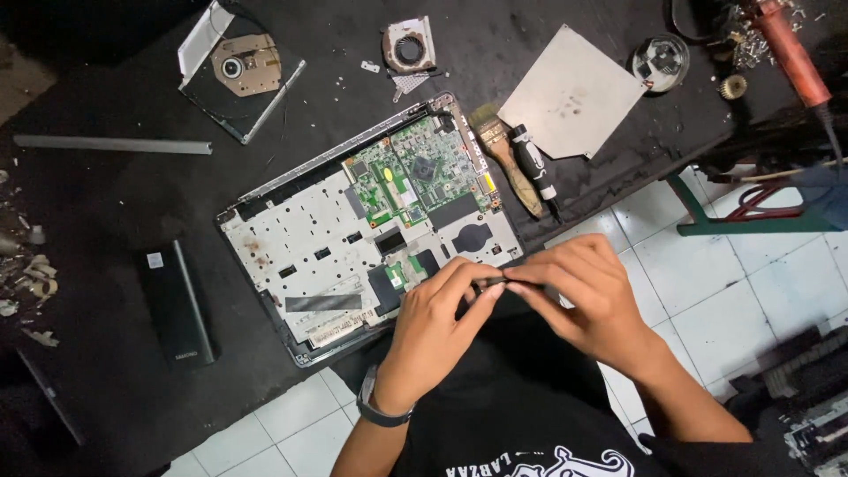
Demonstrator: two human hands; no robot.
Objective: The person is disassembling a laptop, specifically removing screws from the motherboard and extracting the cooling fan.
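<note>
A small dark part (491,282), too small to identify, is pinched between the fingertips of both hands, held just off the counter's near edge and over the person's lap. The left hand (439,322), a dark band on its wrist, closes on the part from the left; the right hand (585,294) closes on it from the right, so the fingertips nearly meet. Just behind the hands lies an opened laptop (353,238), set askew with its near corner overhanging the counter (97,230) edge; its green board (415,172) is bare at the far right. Right of the laptop, a brush (503,155) and a screwdriver (534,168) lie side by side, close to the counter's right edge, with a grey plate (574,93) beyond them. A fan (408,46) and an optical drive (238,71) sit farther back, and a black battery (177,305) lies left of the laptop, with bare counter around it. White floor tiles (707,283) show beyond the edge at right.
</note>
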